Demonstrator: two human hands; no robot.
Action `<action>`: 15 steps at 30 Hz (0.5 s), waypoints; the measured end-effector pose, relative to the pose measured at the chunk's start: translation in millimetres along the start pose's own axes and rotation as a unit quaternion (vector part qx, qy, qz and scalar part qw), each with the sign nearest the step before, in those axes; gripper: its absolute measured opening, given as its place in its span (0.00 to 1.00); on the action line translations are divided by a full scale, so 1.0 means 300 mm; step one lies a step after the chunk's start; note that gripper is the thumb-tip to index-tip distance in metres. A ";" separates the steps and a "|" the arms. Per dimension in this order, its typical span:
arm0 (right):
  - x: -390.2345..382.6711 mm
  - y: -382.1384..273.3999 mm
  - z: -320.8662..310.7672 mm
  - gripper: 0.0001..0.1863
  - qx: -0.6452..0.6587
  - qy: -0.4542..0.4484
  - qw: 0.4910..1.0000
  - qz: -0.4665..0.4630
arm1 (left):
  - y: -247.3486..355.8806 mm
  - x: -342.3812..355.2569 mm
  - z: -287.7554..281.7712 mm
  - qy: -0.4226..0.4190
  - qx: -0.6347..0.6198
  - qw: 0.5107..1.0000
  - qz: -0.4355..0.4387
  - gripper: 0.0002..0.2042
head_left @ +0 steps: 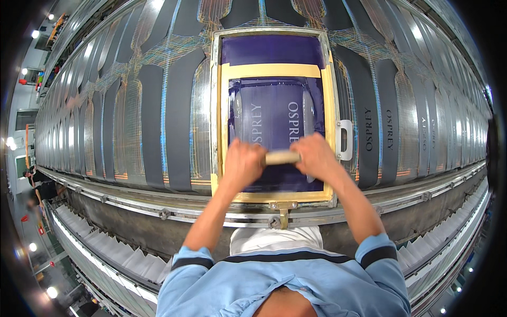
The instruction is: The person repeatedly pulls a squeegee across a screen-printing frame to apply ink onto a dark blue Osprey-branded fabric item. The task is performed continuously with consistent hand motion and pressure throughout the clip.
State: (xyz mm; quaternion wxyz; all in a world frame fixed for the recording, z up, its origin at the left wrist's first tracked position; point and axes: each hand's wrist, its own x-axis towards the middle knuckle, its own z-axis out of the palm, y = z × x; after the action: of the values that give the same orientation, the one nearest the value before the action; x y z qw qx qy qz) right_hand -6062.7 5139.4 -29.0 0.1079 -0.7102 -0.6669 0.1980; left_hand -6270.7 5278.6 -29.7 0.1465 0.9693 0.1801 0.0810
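A screen-printing frame (331,95) lies flat on the long table in front of me. Its purple mesh (272,50) is edged with yellow tape (274,70), and pale lettering shows through the stencil area. My left hand (244,162) and my right hand (318,154) are both closed round a squeegee (282,157), one at each side of its light wooden handle. It is over the near half of the mesh; the blade below is hidden by my hands. Wet ink glistens along the far end of the stencil area.
Dark cut panels (151,124) lie in rows across the table among coloured guide lines. Panels at the right (388,105) bear printed lettering. A white handle (345,140) sticks out from the frame's right side. A metal rail (158,211) runs along the near edge. Another person (46,190) is far left.
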 end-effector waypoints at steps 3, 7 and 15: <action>-0.110 -0.050 0.033 0.16 0.014 -0.006 1.000 -0.013 | 0.074 -0.106 0.005 -0.002 -0.034 0.999 -0.011 0.11; 0.012 0.005 -0.069 0.14 -0.013 -0.007 1.000 -0.010 | 0.000 0.030 -0.032 -0.003 -0.021 1.000 -0.006 0.11; 0.539 0.333 -0.244 0.12 -0.005 0.079 0.997 0.017 | -0.344 0.621 -0.062 0.057 0.044 0.997 0.033 0.10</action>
State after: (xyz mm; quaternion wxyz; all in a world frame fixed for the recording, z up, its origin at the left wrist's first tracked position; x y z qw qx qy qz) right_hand -5936.1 5298.8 -27.0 0.1538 -0.7357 -0.6446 0.1397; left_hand -6136.5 5444.9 -25.0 0.0905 0.9741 0.1594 0.1327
